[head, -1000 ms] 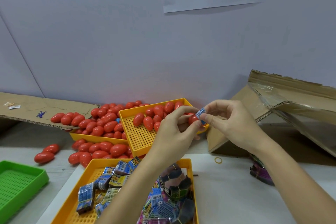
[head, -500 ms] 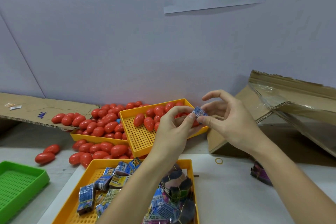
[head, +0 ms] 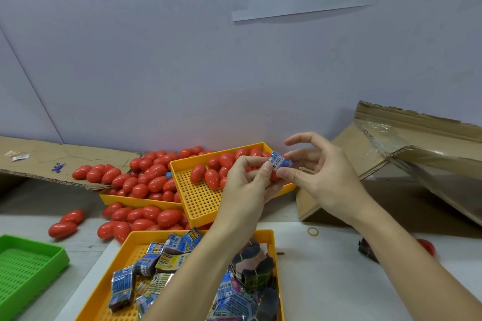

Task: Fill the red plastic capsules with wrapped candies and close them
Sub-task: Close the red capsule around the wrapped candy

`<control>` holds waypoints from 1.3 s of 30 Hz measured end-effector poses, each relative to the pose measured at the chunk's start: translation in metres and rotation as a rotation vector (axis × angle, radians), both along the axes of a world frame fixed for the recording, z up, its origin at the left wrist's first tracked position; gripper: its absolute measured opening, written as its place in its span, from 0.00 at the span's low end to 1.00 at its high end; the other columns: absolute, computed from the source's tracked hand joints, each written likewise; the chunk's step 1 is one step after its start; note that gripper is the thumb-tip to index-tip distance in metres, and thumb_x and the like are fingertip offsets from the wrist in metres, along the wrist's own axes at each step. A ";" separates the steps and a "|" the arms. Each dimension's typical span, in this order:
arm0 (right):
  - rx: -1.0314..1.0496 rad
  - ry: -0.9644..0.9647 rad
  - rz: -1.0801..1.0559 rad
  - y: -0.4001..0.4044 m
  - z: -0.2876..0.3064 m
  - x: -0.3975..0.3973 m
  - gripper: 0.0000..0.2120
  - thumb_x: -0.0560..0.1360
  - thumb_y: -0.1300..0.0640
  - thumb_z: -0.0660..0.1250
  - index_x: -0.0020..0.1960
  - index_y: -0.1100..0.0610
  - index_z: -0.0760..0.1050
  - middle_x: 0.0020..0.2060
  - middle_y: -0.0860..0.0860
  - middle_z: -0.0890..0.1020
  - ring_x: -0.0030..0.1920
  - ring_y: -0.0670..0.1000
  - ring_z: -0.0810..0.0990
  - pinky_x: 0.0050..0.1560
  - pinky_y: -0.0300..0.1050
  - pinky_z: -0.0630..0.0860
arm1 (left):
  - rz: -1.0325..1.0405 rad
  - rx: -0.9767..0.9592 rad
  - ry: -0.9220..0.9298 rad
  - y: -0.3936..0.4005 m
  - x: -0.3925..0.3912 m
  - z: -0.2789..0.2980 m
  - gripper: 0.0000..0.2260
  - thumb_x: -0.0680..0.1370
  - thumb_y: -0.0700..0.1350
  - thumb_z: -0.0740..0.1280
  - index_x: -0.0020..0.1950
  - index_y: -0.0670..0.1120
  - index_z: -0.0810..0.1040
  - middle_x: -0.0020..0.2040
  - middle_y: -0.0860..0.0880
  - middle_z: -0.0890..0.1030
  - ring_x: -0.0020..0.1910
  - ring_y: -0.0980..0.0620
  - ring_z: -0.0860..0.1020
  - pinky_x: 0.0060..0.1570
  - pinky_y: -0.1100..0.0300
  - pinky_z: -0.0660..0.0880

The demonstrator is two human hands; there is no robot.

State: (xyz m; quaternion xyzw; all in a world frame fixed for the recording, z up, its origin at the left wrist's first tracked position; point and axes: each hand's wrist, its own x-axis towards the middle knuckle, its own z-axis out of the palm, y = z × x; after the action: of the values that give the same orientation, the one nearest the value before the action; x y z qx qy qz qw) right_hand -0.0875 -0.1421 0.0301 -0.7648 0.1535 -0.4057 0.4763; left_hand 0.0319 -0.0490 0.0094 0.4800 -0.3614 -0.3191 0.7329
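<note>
Since a second earlier the right hand point(head: 323, 177) had spread its upper fingers, and the candy point(head: 280, 161) stood clearer above the left hand point(head: 245, 185). Nearest me, a yellow tray point(head: 271, 236) held loose wrapped candies, within easy reach. Above it both hands met: the right thumb and a finger pinched the candy while the left fingers curled round a red capsule point(head: 274, 177), mostly hidden, likely held steady so the candy could be pushed in. Whether the capsule was open I could not tell. Behind, a second tray point(head: 198, 206) and the table point(head: 326, 281) carried many more capsules near the wall.
</note>
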 end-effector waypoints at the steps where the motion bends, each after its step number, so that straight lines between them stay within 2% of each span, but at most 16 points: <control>1: 0.016 -0.010 -0.004 0.000 0.000 0.000 0.22 0.63 0.49 0.75 0.56 0.47 0.74 0.43 0.46 0.85 0.46 0.45 0.85 0.42 0.37 0.81 | -0.007 -0.009 0.033 0.000 0.000 0.000 0.04 0.80 0.41 0.65 0.54 0.43 0.76 0.44 0.50 0.86 0.50 0.49 0.85 0.45 0.58 0.82; 3: 0.065 -0.037 0.002 0.000 -0.001 0.001 0.23 0.64 0.50 0.75 0.57 0.48 0.74 0.44 0.49 0.86 0.46 0.48 0.85 0.43 0.41 0.82 | -0.029 -0.034 0.082 0.001 -0.001 0.001 0.05 0.80 0.40 0.65 0.55 0.42 0.76 0.47 0.46 0.86 0.52 0.47 0.85 0.46 0.57 0.82; 10: 0.209 -0.111 0.067 0.000 -0.001 0.002 0.22 0.65 0.54 0.73 0.59 0.51 0.74 0.45 0.51 0.86 0.47 0.51 0.86 0.44 0.41 0.82 | 0.023 -0.073 -0.176 0.004 -0.002 0.003 0.15 0.75 0.42 0.69 0.61 0.44 0.76 0.53 0.47 0.85 0.54 0.50 0.84 0.49 0.58 0.82; 17: 0.269 -0.142 0.075 0.002 -0.006 0.007 0.25 0.64 0.54 0.75 0.59 0.51 0.73 0.47 0.54 0.86 0.48 0.53 0.85 0.48 0.47 0.82 | 0.105 -0.064 -0.231 0.000 -0.008 -0.001 0.13 0.80 0.39 0.65 0.64 0.44 0.76 0.50 0.55 0.86 0.54 0.56 0.83 0.48 0.61 0.81; 20: 0.274 -0.153 0.066 0.004 -0.009 0.010 0.24 0.63 0.53 0.75 0.58 0.50 0.74 0.47 0.55 0.86 0.49 0.53 0.85 0.48 0.47 0.82 | 0.115 -0.050 -0.210 0.000 -0.009 -0.001 0.12 0.80 0.40 0.64 0.63 0.45 0.76 0.51 0.52 0.86 0.53 0.56 0.83 0.47 0.62 0.81; 25: 0.195 -0.141 0.015 0.008 -0.010 0.012 0.22 0.64 0.52 0.75 0.56 0.50 0.75 0.46 0.52 0.85 0.48 0.50 0.85 0.45 0.43 0.83 | 0.129 -0.005 -0.157 0.000 -0.008 -0.003 0.08 0.81 0.41 0.63 0.58 0.51 0.77 0.55 0.48 0.83 0.55 0.53 0.83 0.47 0.61 0.81; 27: 0.129 -0.139 -0.005 0.010 -0.010 0.013 0.19 0.65 0.55 0.77 0.55 0.50 0.76 0.46 0.50 0.85 0.47 0.48 0.85 0.46 0.42 0.82 | 0.107 -0.002 -0.068 0.000 -0.008 -0.002 0.07 0.81 0.42 0.63 0.57 0.48 0.78 0.55 0.46 0.83 0.54 0.51 0.83 0.46 0.60 0.81; 30: -0.078 -0.060 -0.081 0.012 -0.009 0.014 0.20 0.68 0.62 0.78 0.56 0.50 0.77 0.47 0.45 0.83 0.47 0.44 0.83 0.44 0.40 0.82 | 0.048 -0.003 0.070 0.000 -0.007 0.001 0.10 0.82 0.43 0.62 0.61 0.43 0.77 0.54 0.42 0.84 0.54 0.46 0.84 0.49 0.55 0.82; 35: -0.353 0.032 -0.247 0.008 -0.007 0.010 0.20 0.68 0.56 0.77 0.58 0.49 0.76 0.48 0.43 0.80 0.46 0.43 0.79 0.40 0.33 0.78 | -0.075 0.008 0.156 0.002 -0.009 0.004 0.10 0.82 0.42 0.63 0.60 0.40 0.77 0.51 0.41 0.85 0.52 0.45 0.85 0.45 0.57 0.82; 37: -0.431 0.069 -0.268 0.005 -0.004 0.007 0.20 0.67 0.52 0.78 0.57 0.50 0.77 0.48 0.43 0.79 0.46 0.42 0.78 0.39 0.28 0.74 | -0.106 0.020 0.167 0.003 -0.008 0.005 0.10 0.82 0.43 0.64 0.60 0.41 0.77 0.53 0.40 0.85 0.53 0.44 0.84 0.47 0.55 0.83; 39: -0.499 0.096 -0.239 0.003 0.000 0.004 0.21 0.65 0.49 0.78 0.55 0.49 0.77 0.48 0.43 0.77 0.46 0.43 0.77 0.39 0.27 0.73 | -0.135 0.035 0.141 0.003 -0.005 0.007 0.12 0.81 0.47 0.64 0.60 0.43 0.78 0.55 0.40 0.84 0.54 0.42 0.84 0.50 0.50 0.82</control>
State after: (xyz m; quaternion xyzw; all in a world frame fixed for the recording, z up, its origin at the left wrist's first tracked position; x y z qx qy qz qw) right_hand -0.0833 -0.1388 0.0298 -0.8533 0.1601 -0.4476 0.2142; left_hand 0.0270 -0.0456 0.0165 0.4436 -0.3350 -0.4069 0.7249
